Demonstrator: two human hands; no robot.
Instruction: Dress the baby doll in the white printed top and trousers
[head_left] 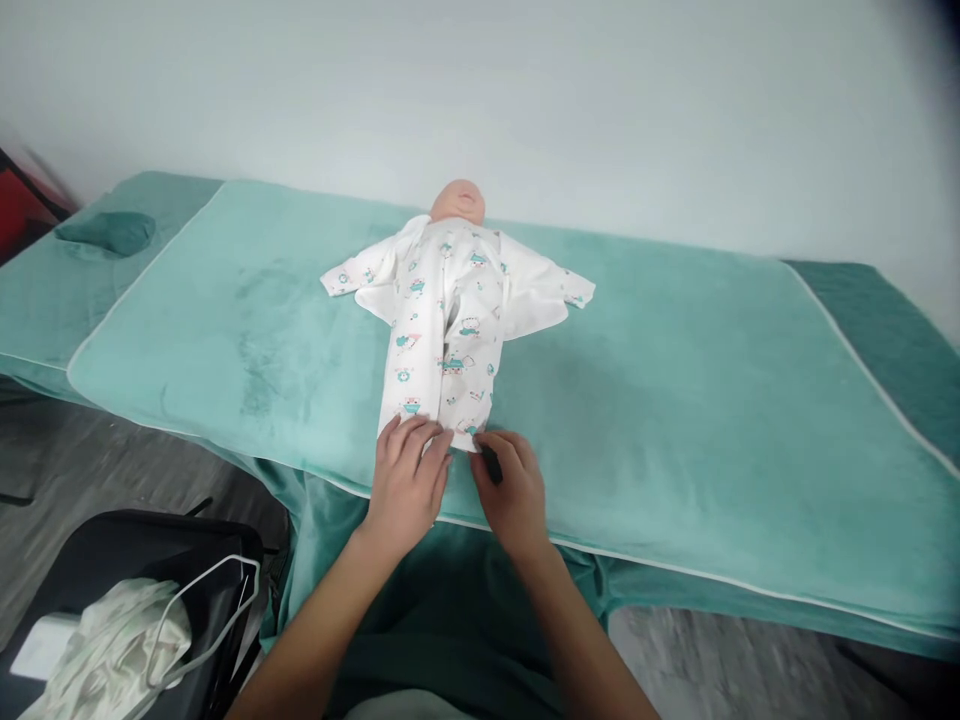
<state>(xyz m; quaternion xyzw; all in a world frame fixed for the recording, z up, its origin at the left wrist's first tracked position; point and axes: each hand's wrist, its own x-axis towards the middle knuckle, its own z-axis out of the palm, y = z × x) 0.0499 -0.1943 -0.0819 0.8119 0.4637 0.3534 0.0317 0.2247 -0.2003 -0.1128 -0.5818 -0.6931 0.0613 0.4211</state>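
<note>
On the teal-covered massage table [697, 420] in the head view, a baby doll [458, 204] lies on its back, head toward the wall [600, 110]; a white long-sleeved baby garment [469, 325] with small teal and pink prints lies over its body, sleeves spread to both sides, lower hem near the table's front edge; my left hand [405, 485] rests at that hem, fingers loosely bent over the cloth, and I cannot tell whether they grip it; my right hand [515, 490] has thumb and forefinger drawn together at the hem's other corner, pinching it, with a small gap behind the tips; at lower left, a black chair [176, 545] bears crumpled pale cloth [124, 635] and a white hanger [257, 578].
</note>
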